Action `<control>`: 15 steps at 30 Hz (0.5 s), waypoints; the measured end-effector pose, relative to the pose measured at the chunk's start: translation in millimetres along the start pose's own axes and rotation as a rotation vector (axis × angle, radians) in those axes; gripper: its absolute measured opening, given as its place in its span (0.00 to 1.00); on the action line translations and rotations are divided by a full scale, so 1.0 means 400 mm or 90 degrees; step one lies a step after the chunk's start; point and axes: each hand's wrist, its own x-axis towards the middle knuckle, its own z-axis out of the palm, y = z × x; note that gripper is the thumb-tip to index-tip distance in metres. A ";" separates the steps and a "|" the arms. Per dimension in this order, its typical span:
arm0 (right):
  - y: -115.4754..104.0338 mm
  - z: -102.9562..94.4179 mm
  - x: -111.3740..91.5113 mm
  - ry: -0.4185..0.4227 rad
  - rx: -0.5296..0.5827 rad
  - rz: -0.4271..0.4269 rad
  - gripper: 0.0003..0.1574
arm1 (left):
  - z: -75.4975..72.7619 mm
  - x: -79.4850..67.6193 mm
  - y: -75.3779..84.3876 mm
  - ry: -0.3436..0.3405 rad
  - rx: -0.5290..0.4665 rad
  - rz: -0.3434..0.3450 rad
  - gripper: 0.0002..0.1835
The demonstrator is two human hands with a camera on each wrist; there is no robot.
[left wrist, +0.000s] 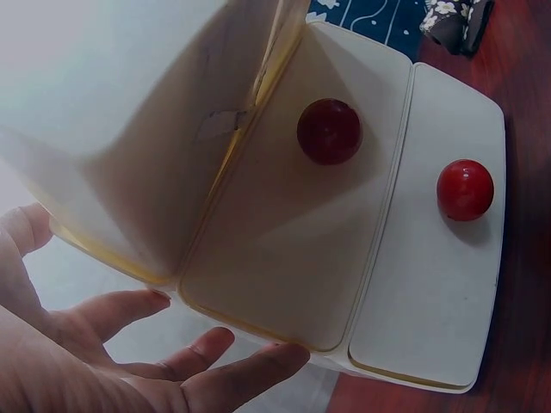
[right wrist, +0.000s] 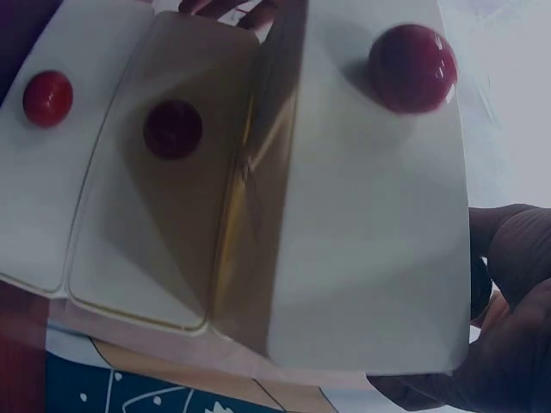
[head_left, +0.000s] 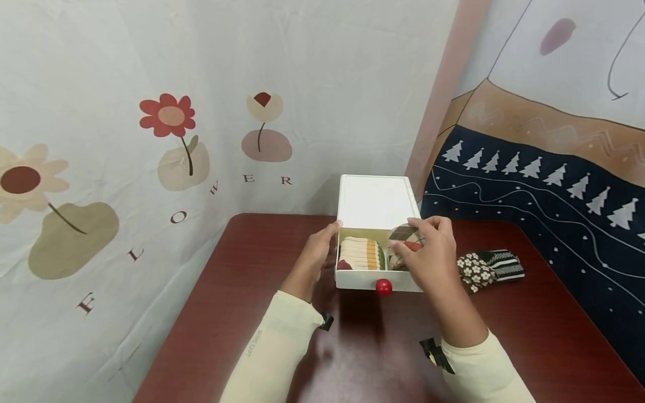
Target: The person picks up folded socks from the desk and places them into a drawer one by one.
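A white drawer unit (head_left: 378,198) stands on the table with its top drawer (head_left: 355,280) pulled out. Inside lies a folded cream cloth item (head_left: 359,253) with yellow and green stripes, on the left side. My right hand (head_left: 437,254) pinches a folded plaid cloth item (head_left: 401,231) between thumb and fingers over the drawer's right half. Against the unit's left side rests my left hand (head_left: 317,252), its fingers spread and fairly straight in the left wrist view. The drawer front hides the plaid cloth in the right wrist view.
A bundle of flowered and striped dark cloth (head_left: 491,267) lies to the unit's right on the red-brown table (head_left: 242,313). Below the top drawer are two shut drawers with red knobs (left wrist: 465,190). Printed fabric (head_left: 312,84) hangs behind.
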 end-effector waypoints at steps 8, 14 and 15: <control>-0.004 0.031 -0.017 -0.017 -0.049 -0.004 0.37 | 0.004 0.007 -0.004 0.008 -0.006 0.004 0.34; -0.017 0.033 -0.026 -0.045 -0.124 -0.005 0.37 | 0.004 0.004 -0.003 0.003 0.005 0.013 0.36; -0.020 0.033 -0.028 -0.052 -0.138 -0.009 0.38 | 0.004 0.003 -0.003 0.002 0.005 0.012 0.37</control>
